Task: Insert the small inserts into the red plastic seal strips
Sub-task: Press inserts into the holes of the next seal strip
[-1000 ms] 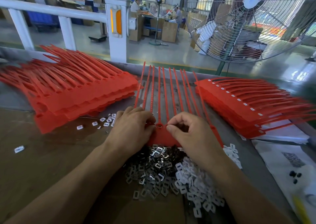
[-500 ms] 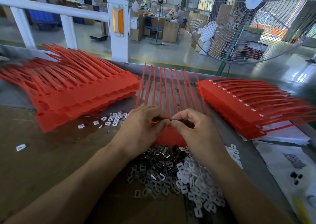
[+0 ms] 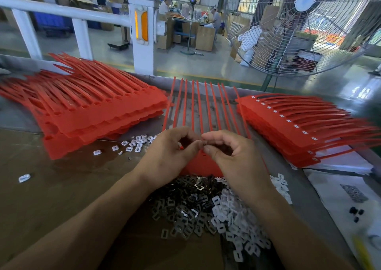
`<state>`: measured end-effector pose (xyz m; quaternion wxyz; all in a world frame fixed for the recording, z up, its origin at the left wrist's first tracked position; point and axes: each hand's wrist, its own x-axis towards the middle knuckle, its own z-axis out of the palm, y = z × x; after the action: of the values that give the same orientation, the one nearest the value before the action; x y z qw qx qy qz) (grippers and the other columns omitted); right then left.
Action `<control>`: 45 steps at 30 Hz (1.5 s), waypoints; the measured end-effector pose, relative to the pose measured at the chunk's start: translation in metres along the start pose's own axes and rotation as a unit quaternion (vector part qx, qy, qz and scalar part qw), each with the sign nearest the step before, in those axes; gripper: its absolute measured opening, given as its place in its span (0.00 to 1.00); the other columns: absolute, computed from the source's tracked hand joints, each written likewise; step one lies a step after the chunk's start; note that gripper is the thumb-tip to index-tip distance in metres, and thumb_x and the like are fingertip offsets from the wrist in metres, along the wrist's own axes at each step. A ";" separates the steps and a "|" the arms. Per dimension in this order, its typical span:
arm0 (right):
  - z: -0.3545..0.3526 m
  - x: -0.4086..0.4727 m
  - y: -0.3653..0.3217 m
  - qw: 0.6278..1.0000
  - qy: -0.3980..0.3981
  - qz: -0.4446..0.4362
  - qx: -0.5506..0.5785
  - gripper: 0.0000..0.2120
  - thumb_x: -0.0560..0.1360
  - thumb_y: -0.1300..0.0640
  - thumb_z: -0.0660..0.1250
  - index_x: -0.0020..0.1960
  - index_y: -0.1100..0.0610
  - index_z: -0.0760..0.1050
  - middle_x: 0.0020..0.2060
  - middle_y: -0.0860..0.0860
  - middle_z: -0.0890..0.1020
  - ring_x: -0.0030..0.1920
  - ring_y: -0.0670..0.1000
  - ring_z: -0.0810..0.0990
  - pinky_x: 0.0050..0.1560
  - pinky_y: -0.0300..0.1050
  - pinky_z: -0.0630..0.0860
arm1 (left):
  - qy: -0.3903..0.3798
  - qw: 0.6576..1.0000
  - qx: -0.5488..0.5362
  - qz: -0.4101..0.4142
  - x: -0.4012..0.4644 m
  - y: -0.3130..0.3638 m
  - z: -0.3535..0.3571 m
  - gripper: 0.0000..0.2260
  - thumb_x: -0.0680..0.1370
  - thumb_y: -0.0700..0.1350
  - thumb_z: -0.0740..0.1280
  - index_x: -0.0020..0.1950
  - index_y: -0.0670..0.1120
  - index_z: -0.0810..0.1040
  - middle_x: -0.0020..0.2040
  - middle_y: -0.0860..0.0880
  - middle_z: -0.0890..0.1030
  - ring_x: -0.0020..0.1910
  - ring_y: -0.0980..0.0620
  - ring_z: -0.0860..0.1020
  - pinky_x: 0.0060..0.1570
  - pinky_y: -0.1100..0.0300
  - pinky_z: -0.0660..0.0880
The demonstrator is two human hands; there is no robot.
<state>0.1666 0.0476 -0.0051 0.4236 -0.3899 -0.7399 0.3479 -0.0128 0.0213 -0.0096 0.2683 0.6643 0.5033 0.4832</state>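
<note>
A red seal strip sheet (image 3: 196, 162) lies in front of me, its long tails (image 3: 198, 104) pointing away. My left hand (image 3: 171, 154) and my right hand (image 3: 231, 152) meet above its head end, fingertips together. Between my right thumb and forefinger I pinch a small dark insert (image 3: 204, 144). My left fingers curl against the sheet's edge, where a bit of red shows under them. Just below the sheet lie a heap of dark metal inserts (image 3: 185, 205) and a heap of white plastic inserts (image 3: 237, 220).
A thick stack of red strips (image 3: 92, 113) fills the left of the table, with loose white inserts (image 3: 136, 143) beside it. Another stack with white inserts fitted (image 3: 299, 129) lies right, over white paper (image 3: 342, 197). A big fan (image 3: 305, 22) stands beyond the table edge.
Both hands have lifted off the sheet's head end and come together a little higher. The right fingertips now pinch a small insert by the left fingers.
</note>
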 end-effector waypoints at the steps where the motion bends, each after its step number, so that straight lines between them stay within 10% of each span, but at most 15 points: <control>1: 0.001 0.000 0.001 1.000 0.004 -0.003 -0.002 0.11 0.78 0.60 0.74 0.55 0.45 0.84 0.46 0.40 0.86 0.50 0.40 0.85 0.52 0.31 0.78 | -0.001 1.000 -0.012 -0.005 0.000 0.000 0.000 0.06 0.80 0.45 0.70 0.45 0.47 0.83 0.39 0.49 0.82 0.35 0.56 0.76 0.39 0.59 0.73; 8: 0.001 0.001 0.004 1.000 0.016 -0.021 -0.012 0.08 0.77 0.56 0.75 0.51 0.43 0.83 0.46 0.39 0.86 0.50 0.40 0.84 0.51 0.31 0.78 | -0.005 0.999 -0.027 -0.018 0.000 -0.002 -0.003 0.07 0.81 0.47 0.69 0.43 0.50 0.83 0.37 0.52 0.82 0.35 0.58 0.75 0.38 0.58 0.72; 17: -0.005 0.007 0.015 0.995 0.084 0.036 -0.044 0.07 0.77 0.54 0.75 0.48 0.41 0.83 0.45 0.36 0.85 0.48 0.37 0.83 0.47 0.32 0.75 | 0.030 0.935 0.350 -0.057 0.000 -0.015 -0.015 0.14 0.78 0.60 0.66 0.61 0.58 0.79 0.57 0.59 0.77 0.63 0.54 0.71 0.67 0.52 0.59; 30: -0.012 0.022 0.019 0.976 0.037 0.047 -0.209 0.05 0.78 0.54 0.74 0.52 0.46 0.84 0.44 0.36 0.83 0.49 0.29 0.77 0.42 0.21 0.69 | -0.078 0.929 0.358 -0.055 0.002 -0.015 -0.014 0.29 0.74 0.69 0.66 0.72 0.59 0.72 0.67 0.59 0.72 0.71 0.55 0.64 0.70 0.53 0.55; 45: -0.003 0.029 0.032 0.963 -0.031 0.095 -0.250 0.04 0.76 0.52 0.76 0.51 0.45 0.86 0.46 0.40 0.84 0.47 0.40 0.81 0.47 0.40 0.76 | -0.069 0.934 0.346 -0.059 0.001 -0.019 -0.010 0.29 0.73 0.68 0.68 0.71 0.59 0.72 0.67 0.57 0.73 0.70 0.53 0.64 0.71 0.51 0.59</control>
<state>0.1685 0.0884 -0.0208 0.2546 -0.5409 -0.7757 0.2023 -0.0295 0.0279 -0.0212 0.0837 0.7168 0.6579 0.2152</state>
